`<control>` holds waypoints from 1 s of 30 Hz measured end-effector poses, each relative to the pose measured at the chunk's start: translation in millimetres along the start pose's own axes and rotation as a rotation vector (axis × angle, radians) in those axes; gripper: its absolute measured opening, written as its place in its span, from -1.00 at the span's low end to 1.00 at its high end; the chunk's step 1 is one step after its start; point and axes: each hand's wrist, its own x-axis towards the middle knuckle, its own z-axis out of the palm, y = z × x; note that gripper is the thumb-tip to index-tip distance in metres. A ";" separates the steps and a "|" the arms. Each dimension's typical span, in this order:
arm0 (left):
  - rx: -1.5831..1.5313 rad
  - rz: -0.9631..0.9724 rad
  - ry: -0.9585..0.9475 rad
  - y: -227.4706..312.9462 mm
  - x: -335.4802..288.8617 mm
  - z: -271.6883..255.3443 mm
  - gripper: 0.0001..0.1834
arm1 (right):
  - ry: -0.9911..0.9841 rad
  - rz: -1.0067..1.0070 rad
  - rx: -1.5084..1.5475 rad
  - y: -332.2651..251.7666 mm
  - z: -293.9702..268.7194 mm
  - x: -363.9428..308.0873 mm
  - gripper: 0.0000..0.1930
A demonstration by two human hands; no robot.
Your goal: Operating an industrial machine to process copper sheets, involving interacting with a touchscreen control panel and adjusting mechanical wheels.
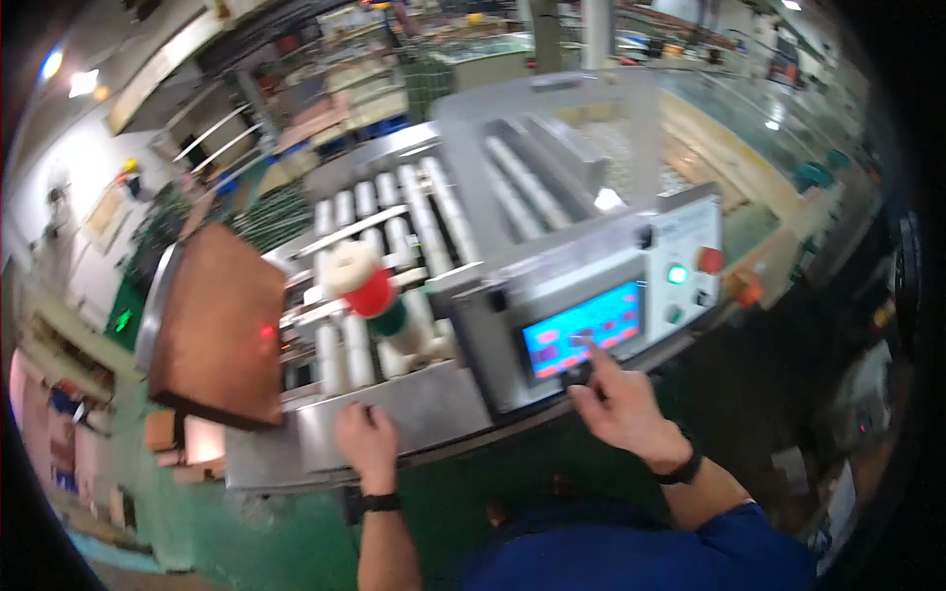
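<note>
My right hand (623,409) is at a control panel (682,251), with its index finger stretched to the lit blue touchscreen (581,330). The fingertip appears to touch the glass, and the thumb stands apart; the other fingers are partly curled. My left hand (368,440) rests, fingers bent in, at the bare metal edge (434,402) of a roller conveyor (360,355). A dark spot shows between its thumb and forefinger, too blurred to name. Beyond that hand rises a signal light (367,292) with white, red and green sections.
A copper-brown board (222,325) stands tilted at the conveyor's left end. Behind the screen is a clear machine cover (552,158). A green-lit button (677,275) and a red knob (709,260) sit right of the screen. Green floor (286,532) lies below.
</note>
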 end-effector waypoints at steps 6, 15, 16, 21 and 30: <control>-0.037 -0.025 0.022 -0.5 -2.6 3.5 -0.85 | 0.071 -0.045 0.072 6.4 4.1 -6.9 -0.31; -0.037 -0.094 -0.007 -2.8 -3.0 0.3 -0.86 | 0.045 0.024 0.008 5.2 9.6 1.3 -0.34; -0.042 -0.086 0.004 -3.1 -3.1 2.1 -0.86 | 0.059 0.009 -0.015 7.3 9.2 -0.2 -0.35; -0.035 -0.085 0.011 -5.3 -4.2 2.5 -0.85 | 0.052 -0.033 0.042 1.0 7.8 -3.5 -0.35; -0.021 -0.037 0.059 -3.2 -2.3 0.8 -0.86 | -0.034 0.098 0.142 -4.8 15.6 -21.1 -0.38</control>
